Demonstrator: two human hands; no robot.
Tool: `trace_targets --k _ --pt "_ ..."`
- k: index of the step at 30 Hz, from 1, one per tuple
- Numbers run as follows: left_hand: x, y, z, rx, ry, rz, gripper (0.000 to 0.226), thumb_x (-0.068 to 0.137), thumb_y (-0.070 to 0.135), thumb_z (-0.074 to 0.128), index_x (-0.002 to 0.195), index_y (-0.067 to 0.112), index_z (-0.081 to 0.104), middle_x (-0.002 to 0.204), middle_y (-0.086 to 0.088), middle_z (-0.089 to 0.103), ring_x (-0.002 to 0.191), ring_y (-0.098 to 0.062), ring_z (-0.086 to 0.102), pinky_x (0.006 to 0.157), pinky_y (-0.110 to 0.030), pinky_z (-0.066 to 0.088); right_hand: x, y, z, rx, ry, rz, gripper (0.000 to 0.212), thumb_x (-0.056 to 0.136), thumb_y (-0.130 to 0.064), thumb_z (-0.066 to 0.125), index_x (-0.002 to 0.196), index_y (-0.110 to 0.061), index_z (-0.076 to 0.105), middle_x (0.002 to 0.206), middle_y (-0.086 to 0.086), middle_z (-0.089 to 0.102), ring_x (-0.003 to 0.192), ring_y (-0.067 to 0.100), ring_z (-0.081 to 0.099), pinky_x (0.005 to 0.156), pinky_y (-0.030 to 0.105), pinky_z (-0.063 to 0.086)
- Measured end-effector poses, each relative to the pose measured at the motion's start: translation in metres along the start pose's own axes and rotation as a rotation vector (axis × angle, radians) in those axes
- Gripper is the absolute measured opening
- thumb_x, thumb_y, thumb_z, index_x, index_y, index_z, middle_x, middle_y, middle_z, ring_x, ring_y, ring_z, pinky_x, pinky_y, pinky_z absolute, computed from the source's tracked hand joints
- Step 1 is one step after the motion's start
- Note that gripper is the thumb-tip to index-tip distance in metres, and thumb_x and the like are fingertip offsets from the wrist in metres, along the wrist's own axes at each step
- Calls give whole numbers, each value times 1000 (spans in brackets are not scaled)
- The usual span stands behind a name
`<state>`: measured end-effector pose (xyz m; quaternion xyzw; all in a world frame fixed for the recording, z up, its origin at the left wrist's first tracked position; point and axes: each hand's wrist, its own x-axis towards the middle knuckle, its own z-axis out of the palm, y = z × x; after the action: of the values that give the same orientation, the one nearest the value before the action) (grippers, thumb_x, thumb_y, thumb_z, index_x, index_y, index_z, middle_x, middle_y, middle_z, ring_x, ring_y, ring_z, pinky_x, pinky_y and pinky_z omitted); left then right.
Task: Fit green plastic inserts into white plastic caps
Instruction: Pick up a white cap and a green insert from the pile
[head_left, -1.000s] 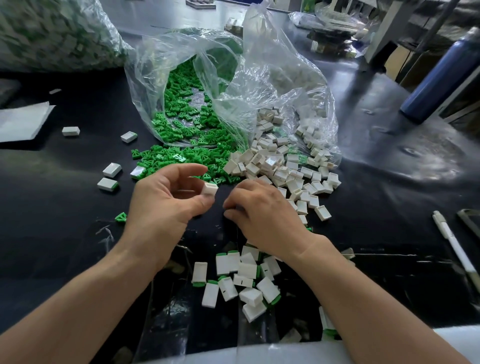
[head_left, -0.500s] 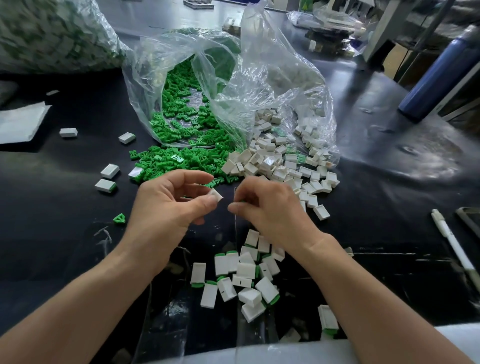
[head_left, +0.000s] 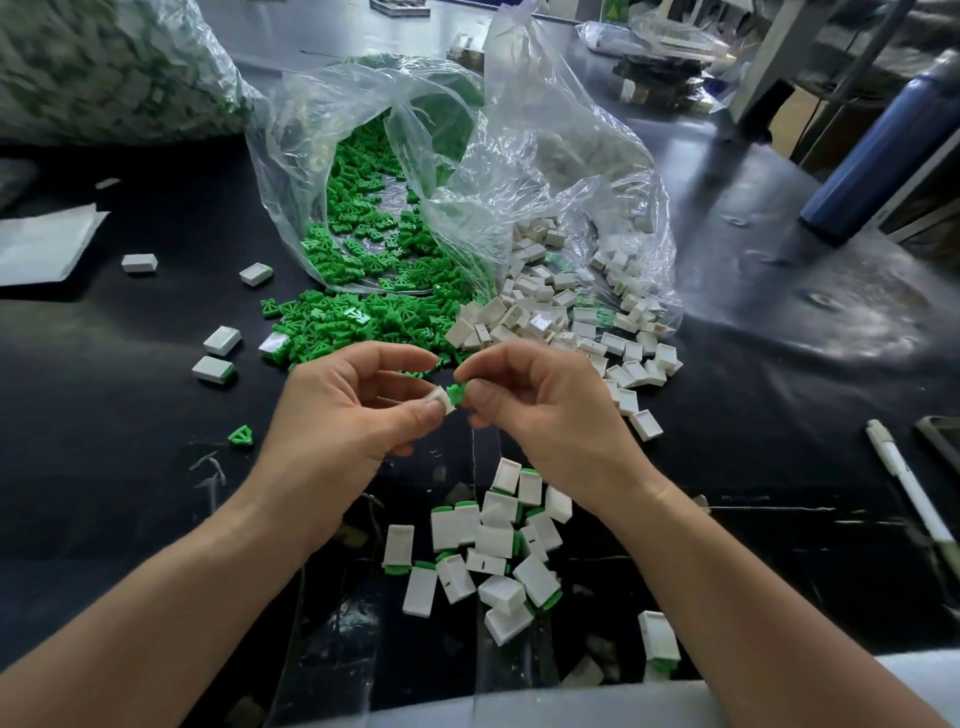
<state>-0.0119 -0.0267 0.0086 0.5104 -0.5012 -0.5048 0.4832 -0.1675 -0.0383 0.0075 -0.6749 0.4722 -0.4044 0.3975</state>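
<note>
Head view, green insert (head_left: 456, 393) pointing left, touching white cap (head_left: 440, 403)

No legible txt, labels or nos. on white caps (head_left: 563, 299), green inserts (head_left: 332, 318), plastic bag (head_left: 545, 171) or pen (head_left: 906, 483).

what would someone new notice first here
The heap of green plastic inserts spilling from a clear plastic bag at centre back, with loose white plastic caps to its right. In front, the left hand pinches a white cap and the right hand a green insert, above a pile of assembled pieces.
</note>
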Motion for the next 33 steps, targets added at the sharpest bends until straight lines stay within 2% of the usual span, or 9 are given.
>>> trace_targets --k 5,10,14,16,18,19,26,30,33 --pt "-1 2 0 3 -27 9 26 67 2 75 79 24 69 70 1 72 58 -5 64 48 -15 49 -2 0 0 -48 0 -8 24 84 -5 63 78 -28 62 74 8 67 65 12 61 72 38 55" --pt "-2 2 0 7 -24 18 27 67 2 74 82 23 68 69 2 72 57 -4 63 48 -15 49 -3 -1 1 -50 -13 -23 25 84 -6 63 77 -30 62 75 11 68 67 20 65 71 42 55" --pt "-3 4 0 -3 -33 19 26 63 8 75 83 23 68 70 2 72 58 -4 64 49 -15 49 -3 -1 0 -38 -47 39 23 88 -10 59 77 -30 60 68 -3 63 60 5 59 60 21 50" --pt "-4 4 0 -4 -36 19 27 60 12 75 83 24 68 70 2 72 58 -3 64 49 -15 49 -4 -1 1 -126 -79 67 22 91 -17 56 73 -30 58 64 -8 60 59 7 58 60 28 51" --pt "-4 4 -1 1 -39 18 27 63 8 75 84 23 68 70 1 72 58 -4 64 49 -15 49 -6 -2 1 -224 -108 61 21 92 -23 52 72 -23 57 64 -5 60 64 16 59 66 40 52" --pt "-4 4 -1 4 -42 17 27 64 6 75 84 23 68 70 1 72 58 -4 64 50 -15 49 -7 -3 0 -248 -119 51 21 93 -23 51 73 -19 57 65 -4 59 66 19 58 67 42 50" --pt "-8 6 -3 6 -100 30 35 51 18 73 85 25 68 66 -2 71 57 -10 63 50 -15 49 -8 -8 -4 -292 -201 -3 27 93 -15 49 67 -22 48 62 -4 53 62 18 52 59 34 44" --pt "-11 7 -5 19 -130 88 38 53 11 73 88 22 68 63 -1 69 55 -6 63 53 -13 49 -11 -11 -4 -335 -237 -67 22 93 -11 49 71 -15 50 66 9 57 64 25 53 61 40 43" --pt "-11 6 -6 85 -145 141 40 60 1 74 91 25 67 63 0 69 56 -6 64 57 -14 51 -12 -12 -4 -409 -270 -104 20 93 -12 49 74 -6 52 67 9 55 65 25 50 61 41 41"
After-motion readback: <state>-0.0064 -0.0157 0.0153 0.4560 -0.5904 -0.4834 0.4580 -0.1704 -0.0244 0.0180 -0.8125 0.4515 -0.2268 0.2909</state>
